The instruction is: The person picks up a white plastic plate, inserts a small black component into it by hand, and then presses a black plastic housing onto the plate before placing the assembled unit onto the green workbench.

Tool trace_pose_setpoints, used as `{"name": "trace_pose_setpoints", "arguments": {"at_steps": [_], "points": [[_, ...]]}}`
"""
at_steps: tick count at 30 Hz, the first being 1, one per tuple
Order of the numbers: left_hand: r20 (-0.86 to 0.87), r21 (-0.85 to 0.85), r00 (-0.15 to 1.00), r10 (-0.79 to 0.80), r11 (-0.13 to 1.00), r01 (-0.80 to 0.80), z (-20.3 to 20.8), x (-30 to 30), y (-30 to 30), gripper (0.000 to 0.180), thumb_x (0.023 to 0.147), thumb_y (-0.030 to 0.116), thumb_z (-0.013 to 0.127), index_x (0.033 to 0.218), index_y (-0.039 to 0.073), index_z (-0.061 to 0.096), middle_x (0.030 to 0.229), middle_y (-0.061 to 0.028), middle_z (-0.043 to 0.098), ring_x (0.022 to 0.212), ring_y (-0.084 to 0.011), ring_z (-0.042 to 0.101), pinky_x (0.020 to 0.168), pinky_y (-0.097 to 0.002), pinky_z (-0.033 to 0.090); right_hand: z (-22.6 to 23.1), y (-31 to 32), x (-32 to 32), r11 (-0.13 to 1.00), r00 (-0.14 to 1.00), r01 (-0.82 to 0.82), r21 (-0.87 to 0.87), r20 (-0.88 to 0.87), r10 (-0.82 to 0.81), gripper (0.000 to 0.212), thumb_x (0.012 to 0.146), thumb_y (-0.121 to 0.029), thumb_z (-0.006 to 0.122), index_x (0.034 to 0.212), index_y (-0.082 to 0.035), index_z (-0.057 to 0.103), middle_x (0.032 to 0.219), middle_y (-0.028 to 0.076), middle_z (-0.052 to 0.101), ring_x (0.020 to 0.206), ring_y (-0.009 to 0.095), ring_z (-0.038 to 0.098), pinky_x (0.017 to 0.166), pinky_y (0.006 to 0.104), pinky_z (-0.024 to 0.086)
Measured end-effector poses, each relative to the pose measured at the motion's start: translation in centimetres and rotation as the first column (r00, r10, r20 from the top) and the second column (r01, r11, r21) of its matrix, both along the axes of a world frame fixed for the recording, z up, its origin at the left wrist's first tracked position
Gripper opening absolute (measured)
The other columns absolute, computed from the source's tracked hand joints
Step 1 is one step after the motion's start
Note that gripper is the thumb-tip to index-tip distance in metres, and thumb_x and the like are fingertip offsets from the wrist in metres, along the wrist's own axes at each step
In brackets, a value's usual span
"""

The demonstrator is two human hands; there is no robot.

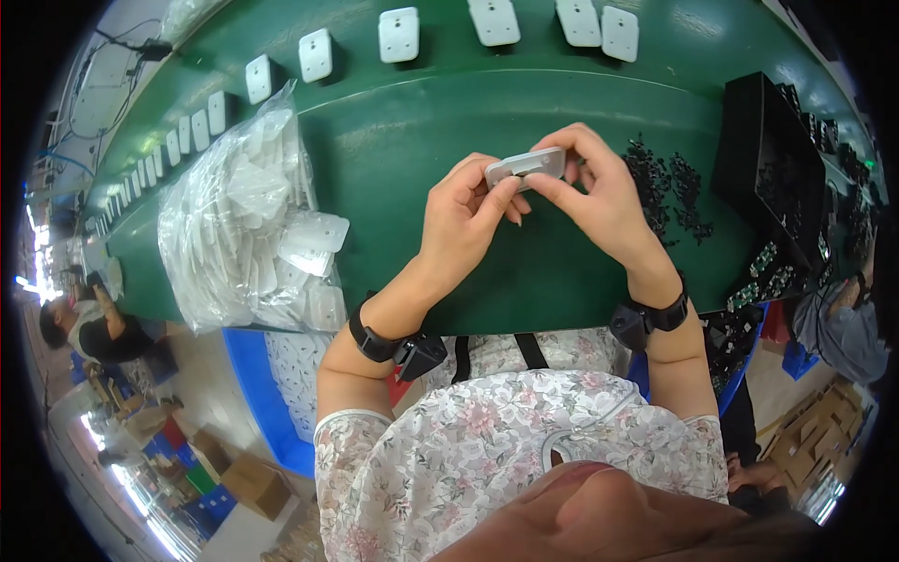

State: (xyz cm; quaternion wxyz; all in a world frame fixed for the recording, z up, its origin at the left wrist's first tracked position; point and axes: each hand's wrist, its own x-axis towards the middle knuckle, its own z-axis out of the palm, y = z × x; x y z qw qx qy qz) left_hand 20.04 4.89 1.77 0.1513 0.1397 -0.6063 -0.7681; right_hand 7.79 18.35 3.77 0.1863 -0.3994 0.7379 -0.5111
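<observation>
Person at green table [412,140], both hands on one white casing [551,161], held tilted above the surface, near the middle of the work area. Left hand [459,217] pinches its left end, thumb on the near face, fingers curled behind. Right hand [599,201] pinches the right end, index finger along the top edge, thumb meeting the left thumb near a dark spot at the lower edge; detail there too small to tell. Small black parts [688,194] scattered just right of the right hand, black box [763,159] beyond. Clear plastic bag [234,206] of pale pieces lies left.
</observation>
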Motion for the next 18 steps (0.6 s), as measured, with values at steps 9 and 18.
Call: {"name": "trace_pose_setpoints", "arguments": {"at_steps": [9,18], "points": [[0.094,-0.079,0.991,-0.094,0.992,0.102,1.3,1.0,-0.2,0.014,0.095,0.001,0.05,0.105,-0.008,0.055,0.091,-0.0131,0.062,0.071,-0.0161,0.062,0.064,-0.0263,0.051,1.0,0.3,-0.1,1.0,0.992,-0.01,-0.028,0.123,0.014,0.022,0.077,-0.015,0.075,0.084,-0.002,0.058,0.071,0.002,0.056,0.065,0.008,0.049,0.056,0.0253,0.04],[0.113,-0.155,0.987,0.111,0.984,-0.093,-0.9,0.2,-3.1,0.015,0.097,0.009,0.051,0.108,-0.002,0.051,0.076,-0.0087,0.061,0.059,-0.0117,0.057,0.052,-0.0226,0.043,2.3,5.4,0.9,0.95,0.965,0.255,-0.179,-0.024,-0.263,0.027,0.078,-0.022,0.077,0.091,-0.004,0.061,0.078,0.004,0.059,0.062,0.011,0.053,0.056,0.0257,0.044]]}}
